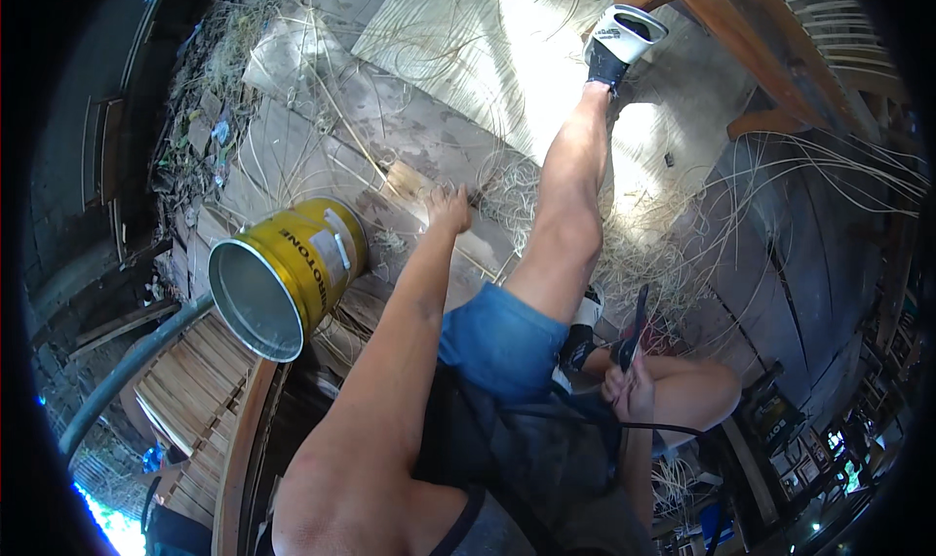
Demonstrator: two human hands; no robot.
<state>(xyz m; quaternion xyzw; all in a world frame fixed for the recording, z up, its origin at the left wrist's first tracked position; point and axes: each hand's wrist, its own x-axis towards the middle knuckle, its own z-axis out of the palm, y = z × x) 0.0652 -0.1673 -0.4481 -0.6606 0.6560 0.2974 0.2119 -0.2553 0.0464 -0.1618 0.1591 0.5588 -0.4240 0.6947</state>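
Observation:
My left arm stretches forward, and my left hand [448,211] is low over the floor beside a pale flat piece of wood [408,181]. Its fingers look apart, with no object clearly visible in them. A thin rattan-like strip [348,127] runs along the boards up to that wood. By my bent right knee, my right hand [634,385] is closed around a knife [640,314], its dark narrow blade pointing up and away from me. The handle is mostly hidden by the fingers.
An open yellow metal bucket [310,254] lies on its side at left. Tangled pale shavings [648,249] cover the floor around my outstretched leg. A sunlit board [468,39] lies ahead. Wooden furniture frames [760,39] stand at far right; a slatted wooden piece [195,390] is at lower left.

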